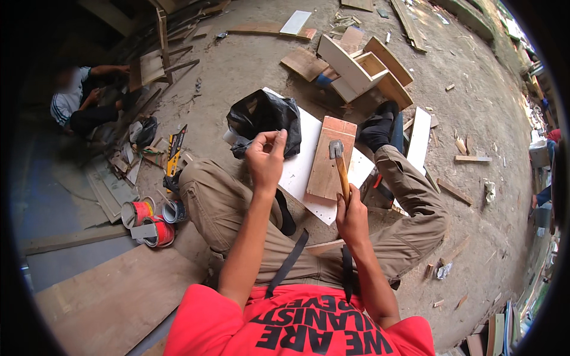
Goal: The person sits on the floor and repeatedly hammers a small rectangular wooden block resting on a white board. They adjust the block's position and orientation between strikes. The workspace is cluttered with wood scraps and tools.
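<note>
My right hand (pixel 352 218) is wrapped round the wooden handle of a hammer (pixel 342 169). Its metal head is over a brown wooden board (pixel 323 178) that rests on a larger white panel (pixel 294 177) between my legs. In front of the black plastic bag (pixel 261 113), which stands with its mouth up, my left hand (pixel 266 159) is raised with thumb and fingertips together. Whatever those fingertips hold is too small to make out. A row of small marks runs near the board's far end.
A partly built wooden box (pixel 371 71) lies beyond my foot. Left of my knee are a yellow handsaw (pixel 175 151) and several paint cans (pixel 159 231). Wood scraps litter the floor. A person (pixel 80 101) sits at the far left beside a wooden frame.
</note>
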A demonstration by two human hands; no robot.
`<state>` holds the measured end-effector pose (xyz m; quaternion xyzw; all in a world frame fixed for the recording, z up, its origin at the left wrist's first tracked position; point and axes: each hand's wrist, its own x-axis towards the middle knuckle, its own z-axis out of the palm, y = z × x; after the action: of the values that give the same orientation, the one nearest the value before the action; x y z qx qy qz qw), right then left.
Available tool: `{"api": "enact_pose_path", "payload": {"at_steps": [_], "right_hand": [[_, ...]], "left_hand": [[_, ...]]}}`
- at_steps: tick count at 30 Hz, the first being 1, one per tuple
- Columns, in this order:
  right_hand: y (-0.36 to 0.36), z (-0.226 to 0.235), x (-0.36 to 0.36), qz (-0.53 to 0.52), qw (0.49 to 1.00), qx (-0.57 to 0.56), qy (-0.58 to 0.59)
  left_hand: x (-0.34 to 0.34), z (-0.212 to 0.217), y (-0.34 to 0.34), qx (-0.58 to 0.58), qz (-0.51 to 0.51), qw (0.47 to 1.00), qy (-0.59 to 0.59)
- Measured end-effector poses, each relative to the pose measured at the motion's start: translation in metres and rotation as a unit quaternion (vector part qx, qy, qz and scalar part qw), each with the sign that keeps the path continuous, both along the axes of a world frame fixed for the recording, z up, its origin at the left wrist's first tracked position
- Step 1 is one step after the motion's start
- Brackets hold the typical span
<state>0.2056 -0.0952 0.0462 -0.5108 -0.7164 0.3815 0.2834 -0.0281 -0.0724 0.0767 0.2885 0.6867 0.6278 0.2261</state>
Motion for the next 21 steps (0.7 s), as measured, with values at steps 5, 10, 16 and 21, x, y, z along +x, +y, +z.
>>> {"api": "enact_pose_path", "payload": {"at_steps": [5, 10, 16, 21], "right_hand": [[0.001, 0.001, 0.012, -0.038, 0.997, -0.045, 0.042], [0.0, -0.026, 0.025, -0.111, 0.986, -0.063, 0.105], [0.018, -0.027, 0.033, -0.159, 0.967, -0.086, 0.179], [0.024, -0.05, 0.046, -0.199, 0.964, -0.055, 0.169]], "left_hand": [[-0.069, 0.003, 0.01, -0.158, 0.042, 0.932, 0.324], [-0.005, -0.006, 0.018, -0.079, -0.063, 0.967, 0.234], [0.096, -0.066, 0.044, -0.263, -0.112, 0.89, 0.354], [0.109, -0.057, 0.077, -0.317, -0.149, 0.891, 0.288]]}}
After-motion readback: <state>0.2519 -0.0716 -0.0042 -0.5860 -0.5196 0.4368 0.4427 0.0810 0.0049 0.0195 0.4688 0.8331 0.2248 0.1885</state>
